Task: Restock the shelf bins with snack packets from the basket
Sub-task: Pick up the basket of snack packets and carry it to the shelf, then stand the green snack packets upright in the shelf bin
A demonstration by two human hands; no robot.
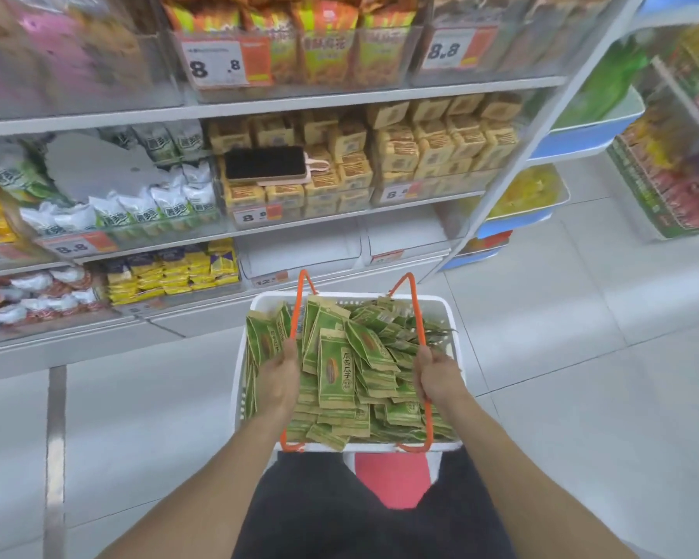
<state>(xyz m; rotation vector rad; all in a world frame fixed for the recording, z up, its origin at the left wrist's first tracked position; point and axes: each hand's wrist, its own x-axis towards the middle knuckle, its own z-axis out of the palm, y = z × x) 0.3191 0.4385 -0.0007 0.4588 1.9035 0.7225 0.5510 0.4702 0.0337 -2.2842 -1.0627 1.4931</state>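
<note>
1. The step in hand looks like carrying the basket (pixel 350 302) to the shelf. The left hand (pixel 278 375) has its fingers clamped on the left orange handle (pixel 295 316), and the right hand (pixel 436 375) has its fingers clamped on the right orange handle (pixel 418 316).
2. To do it well, I would keep both handles level so the heaped load does not slide, and set the basket down on the floor (pixel 582 377) near the shelf front edge before picking anything out.
3. The white basket is filled above its rim with green snack packets (pixel 335 369), lying loosely in all directions; it hangs in front of the person, over the floor and just short of the lowest shelf.
4. Two white bins (pixel 299 248) on the lower shelf, directly beyond the basket, look empty, so they are likely the ones to fill.
5. Neighbouring bins hold other goods: yellow-and-blue packets (pixel 174 272) to the left, tan packets (pixel 440 143) above, white-and-green bags (pixel 158 203) at the upper left.
6. A phone (pixel 265 163) lies on the tan packets.
</note>
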